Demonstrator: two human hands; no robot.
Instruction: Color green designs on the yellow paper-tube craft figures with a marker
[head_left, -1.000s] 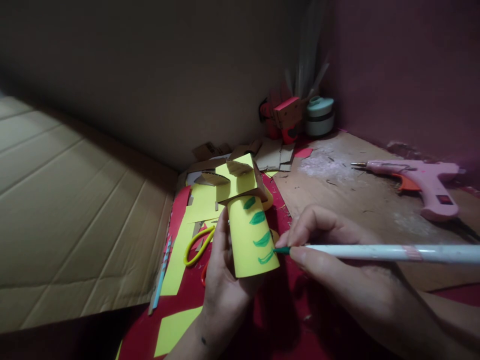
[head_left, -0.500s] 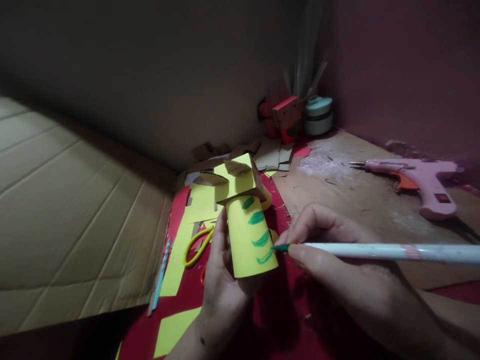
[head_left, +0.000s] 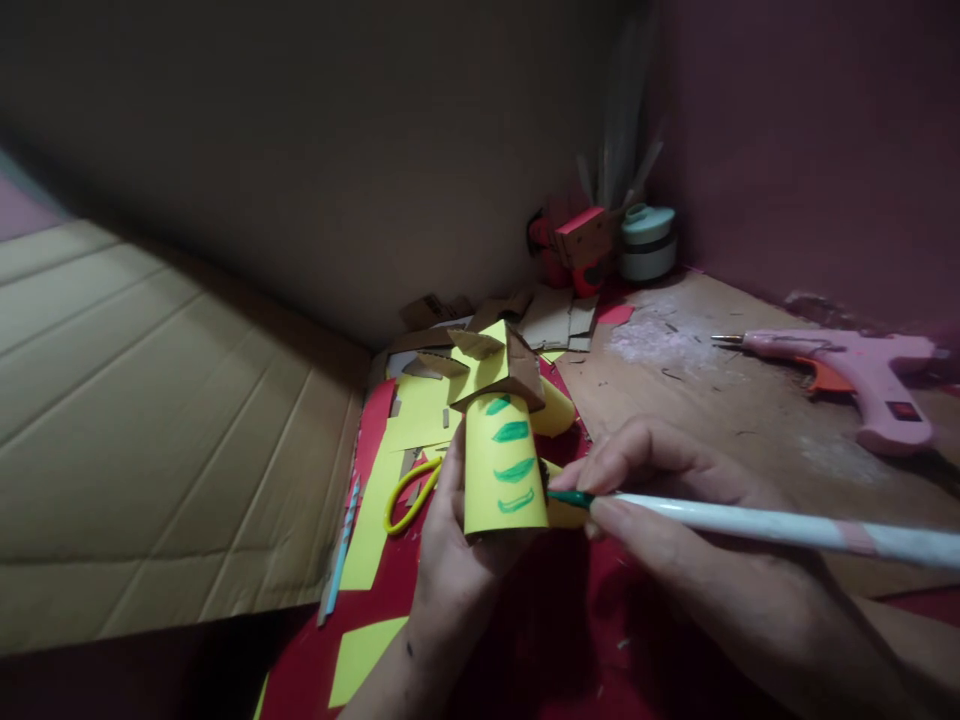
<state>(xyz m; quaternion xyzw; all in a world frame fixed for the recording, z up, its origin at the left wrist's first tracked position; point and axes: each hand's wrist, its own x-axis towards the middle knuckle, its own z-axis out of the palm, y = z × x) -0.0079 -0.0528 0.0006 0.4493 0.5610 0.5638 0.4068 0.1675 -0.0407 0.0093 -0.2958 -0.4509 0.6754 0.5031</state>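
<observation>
My left hand (head_left: 450, 570) is closed around a yellow paper animal figure (head_left: 484, 475), gripping its tube-shaped body from the left and below. Green stripes run down the tube; the lowest is an outline only partly filled. A box-shaped yellow and brown cardboard head (head_left: 491, 365) with pointed cardboard ears tops the tube. Between the thumb and fingers of my right hand (head_left: 660, 500) is a white marker (head_left: 750, 520) with a green tip. That tip is at the tube's right edge; whether it touches the paper I cannot tell.
A pink hot glue gun (head_left: 862, 370) lies on the wooden board at right. Yellow-handled scissors (head_left: 394, 515), a blue striped pencil-like stick (head_left: 343, 550) and yellow paper scraps (head_left: 371, 655) lie at left. Behind are a red box-headed figure (head_left: 585, 245) and a lidded container (head_left: 649, 245). A cardboard panel (head_left: 150, 430) leans left.
The figure has turned in my left hand, so its head faces more to the right and the stripes sit more upright. The marker tilts down more toward its back end. The whole view shifted slightly.
</observation>
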